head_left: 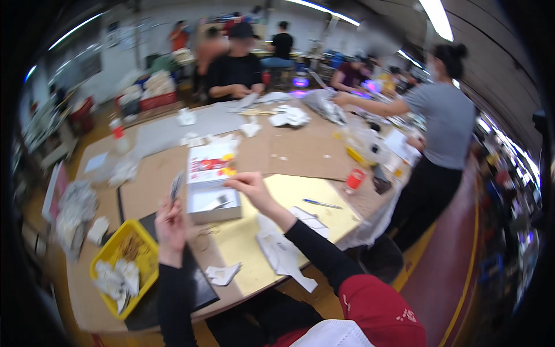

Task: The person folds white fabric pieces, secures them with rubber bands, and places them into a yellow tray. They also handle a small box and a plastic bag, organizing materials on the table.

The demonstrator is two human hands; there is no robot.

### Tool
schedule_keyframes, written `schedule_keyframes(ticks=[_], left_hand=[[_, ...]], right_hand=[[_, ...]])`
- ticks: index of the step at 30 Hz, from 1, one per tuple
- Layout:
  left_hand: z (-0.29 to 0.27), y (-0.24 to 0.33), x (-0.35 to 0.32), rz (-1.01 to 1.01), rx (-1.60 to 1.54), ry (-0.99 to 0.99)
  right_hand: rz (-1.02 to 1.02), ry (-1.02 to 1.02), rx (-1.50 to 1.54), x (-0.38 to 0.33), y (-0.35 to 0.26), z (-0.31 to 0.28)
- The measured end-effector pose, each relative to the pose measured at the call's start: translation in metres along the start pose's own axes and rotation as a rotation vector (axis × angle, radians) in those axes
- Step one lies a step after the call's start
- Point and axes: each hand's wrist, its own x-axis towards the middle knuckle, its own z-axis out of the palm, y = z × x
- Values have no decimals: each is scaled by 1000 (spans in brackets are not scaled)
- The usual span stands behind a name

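My left hand (pixel 170 224) is raised at the left of the white box, its fingers closed on a thin grey-and-dark bundle (pixel 176 186) held upright; blur hides its kind. Over the box's right side, my right hand (pixel 252 188) pinches with thumb and fingertips. Whatever lies in that pinch is too small to make out. The open white box (pixel 215 216) stands between my hands, with red and yellow print on its far part. A small dark-and-white piece (pixel 221 202) lies in it. Tan loops like rubber bands (pixel 203 234) lie just in front of the box.
A yellow basket (pixel 151 276) holds tan bands and white cut pieces at the near left. White pieces (pixel 280 250), a blue pen (pixel 322 203) and a red-labelled bottle (pixel 354 181) lie or stand at right. A person (pixel 442 110) stands right; another (pixel 236 72) sits opposite.
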Motion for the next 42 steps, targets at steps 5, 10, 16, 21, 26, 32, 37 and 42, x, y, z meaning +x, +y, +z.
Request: schedule_keyframes(ticks=[5,10,16,21,26,32,37,42], left_hand=[[73,-50,-12,-366,633,50],[58,-46,-14,-724,560,-231],[21,-46,0,-239,609,163],[-57,7,15,107,287,382],[28,-17,2,-5,360,267],[42,-37,-8,-146,529,187],[57,-68,-11,-180,537,157],[44,-72,-15,-71,797,66]], right_hand=[[-4,197,127,-5,-5,-22],[-17,556,234,-17,-5,-39],[-227,401,-85,-43,4,8],[-454,5,-610,-73,-16,55],[24,311,-774,-50,29,-2],[179,222,-1232,-54,65,-53],[167,46,-212,-59,16,-7],[185,23,26,-48,18,54]])
